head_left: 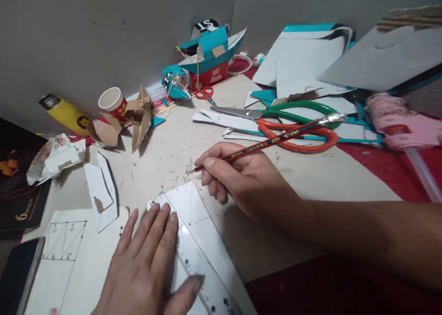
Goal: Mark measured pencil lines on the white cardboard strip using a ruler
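Note:
My right hand [238, 177] grips a red and black pencil [265, 147], its tip pointing left, just above the far corner of a white card [196, 209]. Pencil lines run across that card. My left hand [148, 259] lies with fingers stretched over a clear ruler [203, 269] resting on the card, the thumb towards the ruler's near part. Beyond my right hand lie big scissors [297, 126] with one green and one orange handle, on top of white card strips [221, 119].
A sheet with a drawn figure [65, 241] and a phone [24, 278] lie at the left. Towards the wall stand a yellow bottle [67, 114], a paper cup [112, 104] and a teal cardboard boat [214, 52]. Large card pieces [304, 61] and a pink glue gun [404, 121] are at the right.

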`<state>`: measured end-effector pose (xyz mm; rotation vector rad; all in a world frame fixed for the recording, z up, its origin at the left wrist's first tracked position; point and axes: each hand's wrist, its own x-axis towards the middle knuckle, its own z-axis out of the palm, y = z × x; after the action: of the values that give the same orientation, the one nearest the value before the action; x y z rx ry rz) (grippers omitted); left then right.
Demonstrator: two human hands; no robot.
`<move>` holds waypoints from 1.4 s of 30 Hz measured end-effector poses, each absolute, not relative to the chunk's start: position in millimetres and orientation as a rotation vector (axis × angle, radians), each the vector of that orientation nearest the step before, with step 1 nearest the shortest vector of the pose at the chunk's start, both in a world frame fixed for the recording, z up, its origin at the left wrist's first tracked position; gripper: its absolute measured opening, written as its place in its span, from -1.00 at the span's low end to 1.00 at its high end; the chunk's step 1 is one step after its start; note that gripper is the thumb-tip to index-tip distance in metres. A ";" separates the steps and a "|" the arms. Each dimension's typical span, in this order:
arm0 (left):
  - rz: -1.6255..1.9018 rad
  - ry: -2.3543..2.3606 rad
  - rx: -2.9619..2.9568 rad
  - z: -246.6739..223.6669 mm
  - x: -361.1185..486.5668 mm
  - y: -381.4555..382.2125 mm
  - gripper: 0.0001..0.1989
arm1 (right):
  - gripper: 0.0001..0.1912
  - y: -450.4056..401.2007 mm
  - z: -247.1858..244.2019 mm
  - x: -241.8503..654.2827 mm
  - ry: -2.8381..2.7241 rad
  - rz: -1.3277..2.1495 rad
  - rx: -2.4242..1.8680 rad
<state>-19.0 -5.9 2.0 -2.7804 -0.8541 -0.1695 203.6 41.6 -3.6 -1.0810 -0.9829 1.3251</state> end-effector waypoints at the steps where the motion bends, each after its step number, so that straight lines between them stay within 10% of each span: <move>1: -0.158 -0.859 -2.785 1.8 -18.6 -5.8 -0.34 | -0.86 42.0 -3.8 203.3 -0.984 1.329 -1.083; 42: -0.128 -0.868 -2.783 1.8 -19.0 0.9 -0.31 | -0.80 38.6 1.1 203.5 -1.191 1.314 -1.178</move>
<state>-19.0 0.9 1.8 -2.7828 -0.8679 -0.1278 203.5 38.6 1.1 -1.1782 -1.1909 1.3142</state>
